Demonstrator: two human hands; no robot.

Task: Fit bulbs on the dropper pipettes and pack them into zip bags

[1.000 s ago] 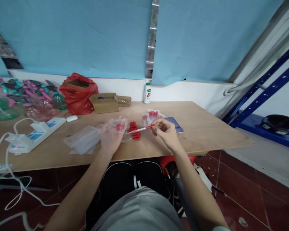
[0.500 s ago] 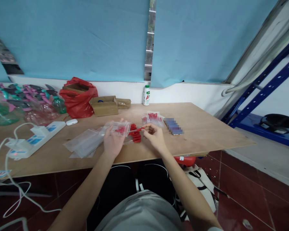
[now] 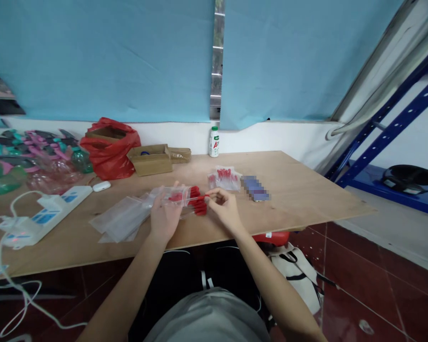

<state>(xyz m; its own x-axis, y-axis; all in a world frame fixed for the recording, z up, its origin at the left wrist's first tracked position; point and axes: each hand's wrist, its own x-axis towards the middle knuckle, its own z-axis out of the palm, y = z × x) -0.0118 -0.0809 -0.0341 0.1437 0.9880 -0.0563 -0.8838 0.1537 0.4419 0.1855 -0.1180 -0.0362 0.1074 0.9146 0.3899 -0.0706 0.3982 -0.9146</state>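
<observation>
My left hand (image 3: pixel 165 219) holds a clear zip bag (image 3: pixel 180 194), its fingers closed around the bag's left part. Several red pieces show through the plastic. The fingertips of my right hand (image 3: pixel 224 207) pinch the red handle of a thin tool (image 3: pixel 201 197) that looks like a small screwdriver. Its slim shaft points left to the bag's mouth; the tip is hard to make out. Just behind and below the bag lies a pile of similar red-handled tools (image 3: pixel 199 209). Flat clear bags (image 3: pixel 119 221) overlap on the table to the left of my left hand.
Filled bags with red-handled pieces (image 3: pixel 224 178) lie beyond my right hand, beside a phone (image 3: pixel 256 188). A white bottle (image 3: pixel 214 142), a cardboard box (image 3: pixel 151 164) and a red plastic bag (image 3: pixel 110 154) stand behind. A power strip (image 3: pixel 53 213) and spray bottles (image 3: pixel 62 166) are left.
The red-handled tool and my right hand have come closer to the bag's mouth, and less of the shaft shows. My left hand keeps hold of the bag. The view has shifted slightly.
</observation>
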